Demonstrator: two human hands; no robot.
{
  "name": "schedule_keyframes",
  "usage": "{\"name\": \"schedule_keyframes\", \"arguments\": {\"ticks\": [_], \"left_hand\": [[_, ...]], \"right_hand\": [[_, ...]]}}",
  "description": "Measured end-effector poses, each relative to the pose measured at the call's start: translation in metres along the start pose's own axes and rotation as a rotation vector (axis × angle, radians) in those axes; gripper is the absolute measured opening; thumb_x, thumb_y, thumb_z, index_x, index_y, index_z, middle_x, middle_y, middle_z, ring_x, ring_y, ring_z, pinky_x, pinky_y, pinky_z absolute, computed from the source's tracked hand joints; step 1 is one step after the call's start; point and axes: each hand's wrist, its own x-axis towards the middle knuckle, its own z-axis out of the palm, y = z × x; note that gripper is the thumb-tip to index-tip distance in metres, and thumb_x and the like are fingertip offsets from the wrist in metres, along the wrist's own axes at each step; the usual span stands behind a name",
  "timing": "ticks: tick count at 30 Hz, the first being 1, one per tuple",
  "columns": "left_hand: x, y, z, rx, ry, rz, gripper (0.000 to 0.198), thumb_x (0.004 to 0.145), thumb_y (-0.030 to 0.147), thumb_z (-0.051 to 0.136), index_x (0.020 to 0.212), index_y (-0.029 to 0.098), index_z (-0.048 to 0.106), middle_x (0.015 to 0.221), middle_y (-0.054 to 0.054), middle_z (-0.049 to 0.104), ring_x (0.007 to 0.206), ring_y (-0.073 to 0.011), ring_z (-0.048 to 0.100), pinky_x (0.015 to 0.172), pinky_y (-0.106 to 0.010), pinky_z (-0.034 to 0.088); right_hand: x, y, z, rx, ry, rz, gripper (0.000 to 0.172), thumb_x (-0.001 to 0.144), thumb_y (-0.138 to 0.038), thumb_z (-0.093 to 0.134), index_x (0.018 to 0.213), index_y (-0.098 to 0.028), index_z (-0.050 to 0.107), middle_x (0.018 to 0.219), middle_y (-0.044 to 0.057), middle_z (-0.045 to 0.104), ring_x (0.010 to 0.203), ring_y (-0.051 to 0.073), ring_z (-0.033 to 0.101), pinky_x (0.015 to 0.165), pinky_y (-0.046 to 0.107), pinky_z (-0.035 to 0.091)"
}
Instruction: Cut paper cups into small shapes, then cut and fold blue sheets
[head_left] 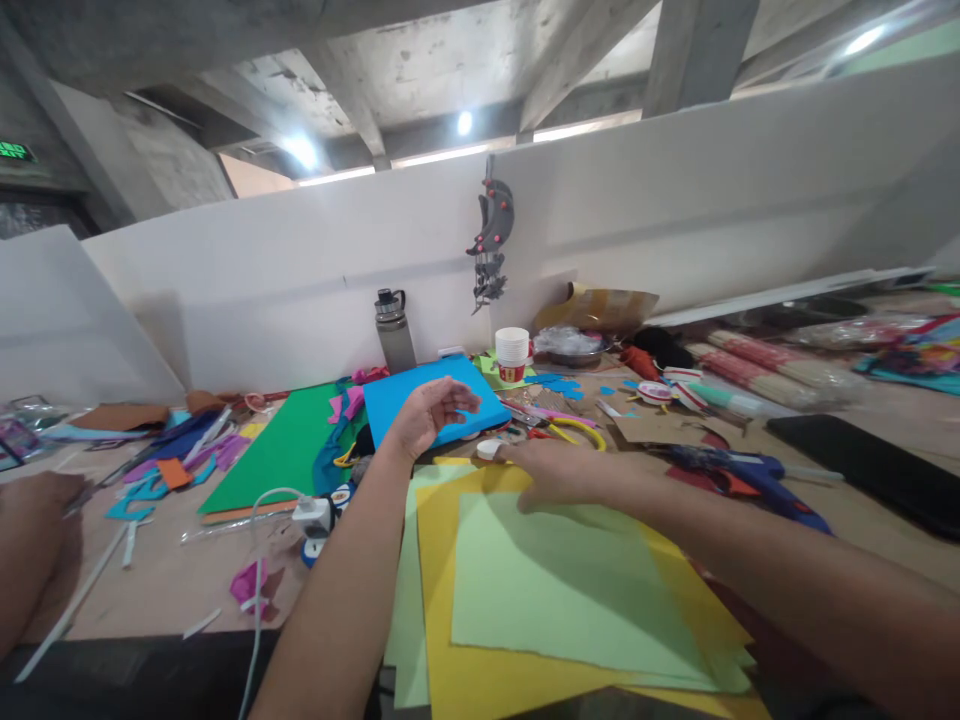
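Note:
My left hand (435,412) is raised over a bright blue foam sheet (457,380), its fingers loosely curled and apart with nothing in them. My right hand (551,472) reaches in from the right above a stack of pale green paper (570,590) and yellow paper (442,620). Its fingertips are at the right edge of a small round white piece (489,449); the thumb hangs apart from the fingers, over the paper. Just beyond that hand lie yellow-handled scissors (581,432).
Left of the stack are a white plug (313,515) with a cable and a green sheet (270,450). A grey bottle (395,335) and white paper cups (511,350) stand behind. A glue gun (750,480) and black phone (870,470) lie right. Another person's hand (37,510) is far left.

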Motion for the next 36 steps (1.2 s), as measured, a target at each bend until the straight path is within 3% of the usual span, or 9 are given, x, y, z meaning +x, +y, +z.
{"name": "schedule_keyframes", "arguments": {"ticks": [4,8,12,16,20,23,27,30,36], "left_hand": [[-0.007,0.000,0.013,0.245,-0.191,-0.069,0.038,0.078,0.049,0.066,0.069,0.013,0.070,0.070,-0.012,0.071,0.057,-0.0139,0.062,0.054,-0.023,0.043],[-0.013,0.004,0.022,0.536,-0.394,-0.212,0.041,0.079,0.053,0.063,0.068,0.014,0.073,0.071,-0.013,0.073,0.058,-0.0149,0.063,0.055,-0.023,0.046],[-0.013,0.002,0.023,0.625,-0.433,-0.302,0.047,0.077,0.060,0.060,0.066,0.016,0.073,0.069,-0.013,0.073,0.057,-0.0169,0.064,0.053,-0.025,0.048],[-0.008,-0.004,0.024,0.681,-0.285,-0.303,0.051,0.073,0.062,0.063,0.055,0.015,0.069,0.058,-0.012,0.068,0.048,-0.0162,0.061,0.048,-0.025,0.045],[0.001,-0.015,0.022,0.698,0.023,0.018,0.051,0.077,0.060,0.060,0.047,0.018,0.063,0.047,-0.005,0.061,0.043,-0.0119,0.052,0.046,-0.023,0.040],[0.007,-0.027,0.013,0.767,0.212,0.226,0.051,0.082,0.056,0.055,0.047,0.018,0.061,0.048,-0.003,0.060,0.046,-0.0111,0.052,0.051,-0.022,0.040],[0.007,-0.036,0.006,0.861,0.319,0.314,0.050,0.086,0.051,0.052,0.049,0.019,0.060,0.051,-0.002,0.062,0.049,-0.0115,0.054,0.055,-0.023,0.041],[0.004,-0.035,0.010,0.896,0.390,0.402,0.051,0.088,0.051,0.049,0.049,0.019,0.059,0.052,-0.002,0.062,0.050,-0.0109,0.054,0.057,-0.023,0.042],[0.003,-0.034,0.016,0.818,0.509,0.446,0.053,0.088,0.054,0.049,0.051,0.018,0.060,0.052,-0.001,0.061,0.051,-0.0103,0.054,0.057,-0.024,0.042]], "right_hand": [[-0.004,-0.014,0.003,-0.105,0.068,0.085,0.051,0.054,-0.032,0.080,0.104,-0.024,0.070,0.097,0.015,0.070,0.092,0.040,0.064,0.079,0.052,0.049],[-0.003,-0.016,0.004,-0.139,0.180,0.139,0.034,0.050,-0.031,0.084,0.082,-0.028,0.070,0.086,0.014,0.068,0.096,0.044,0.060,0.084,0.058,0.045],[-0.004,-0.011,-0.005,-0.156,0.250,0.157,0.014,0.065,-0.032,0.076,0.072,-0.024,0.067,0.079,0.013,0.067,0.085,0.036,0.063,0.074,0.048,0.047],[-0.004,-0.017,-0.029,-0.084,0.436,0.106,0.017,0.085,-0.035,0.056,0.080,-0.022,0.065,0.085,0.010,0.069,0.083,0.027,0.062,0.071,0.038,0.045],[0.010,-0.017,-0.045,0.329,0.746,-0.036,0.015,0.087,-0.033,0.053,0.090,-0.021,0.063,0.088,0.005,0.069,0.080,0.018,0.062,0.073,0.031,0.047],[0.025,-0.003,-0.036,0.583,0.952,-0.064,0.019,0.088,-0.034,0.048,0.094,-0.021,0.059,0.084,0.002,0.066,0.078,0.016,0.061,0.072,0.029,0.048],[0.036,0.017,-0.004,0.646,0.832,-0.048,0.019,0.086,-0.034,0.050,0.095,-0.020,0.059,0.085,0.003,0.065,0.077,0.016,0.061,0.072,0.030,0.049],[0.034,0.022,0.014,0.453,0.698,-0.033,0.020,0.084,-0.032,0.053,0.097,-0.020,0.062,0.089,0.005,0.066,0.079,0.018,0.059,0.075,0.033,0.048],[0.023,0.019,0.019,0.235,0.592,-0.167,0.020,0.086,-0.034,0.053,0.089,-0.021,0.068,0.087,0.007,0.065,0.079,0.020,0.056,0.077,0.034,0.045]]}}
